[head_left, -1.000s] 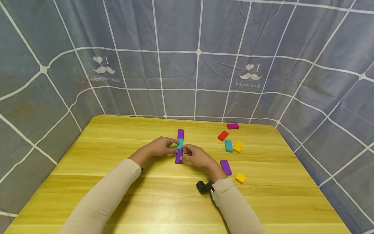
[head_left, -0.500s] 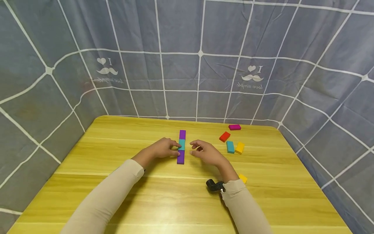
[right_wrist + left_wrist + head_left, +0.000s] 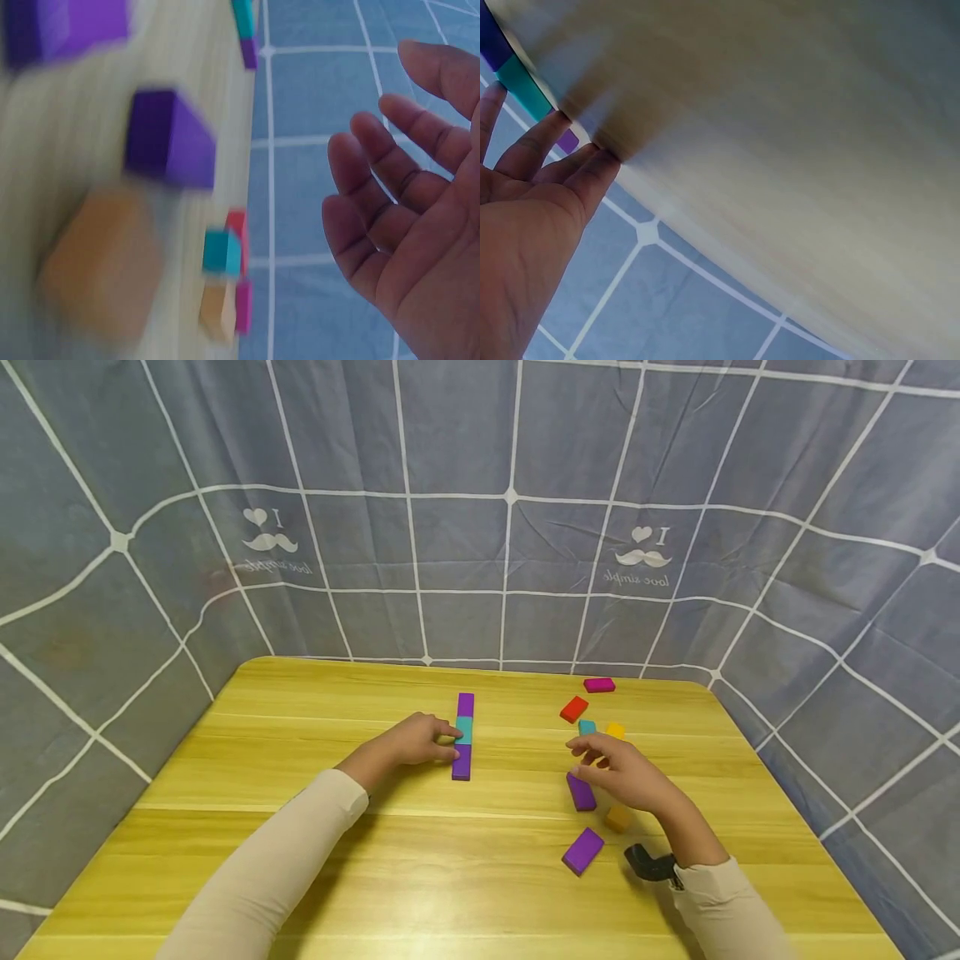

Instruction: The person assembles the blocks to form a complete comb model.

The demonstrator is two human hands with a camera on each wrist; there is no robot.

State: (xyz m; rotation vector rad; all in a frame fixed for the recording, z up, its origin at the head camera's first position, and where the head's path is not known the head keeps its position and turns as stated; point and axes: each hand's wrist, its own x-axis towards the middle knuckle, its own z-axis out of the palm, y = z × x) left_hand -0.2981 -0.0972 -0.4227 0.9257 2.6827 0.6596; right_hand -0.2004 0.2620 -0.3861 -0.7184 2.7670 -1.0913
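Note:
In the head view, three blocks lie end to end in a straight row: a purple block [image 3: 466,704] farthest away, a teal block [image 3: 464,731] in the middle and another purple block [image 3: 461,764] nearest. My left hand [image 3: 412,739] rests at the row's left side, index finger at the teal block and thumb at the near purple one. Over on the right, my right hand [image 3: 626,772] hovers with relaxed fingers and holds nothing. Beneath its fingertips lies a loose purple block [image 3: 581,793]; the right wrist view shows the palm [image 3: 435,247] bare.
Around the right hand lie a second loose purple block [image 3: 582,852], a yellow block [image 3: 618,818], a partly hidden yellow block [image 3: 616,730] and a teal block [image 3: 587,726]. Farther back are a red block [image 3: 574,709] and a magenta block [image 3: 599,685]. A grey curtain [image 3: 457,543] surrounds the table.
My right hand has left the row and moved right, over the loose blocks. A purple block at the front right has come into view. My left hand stays at the row.

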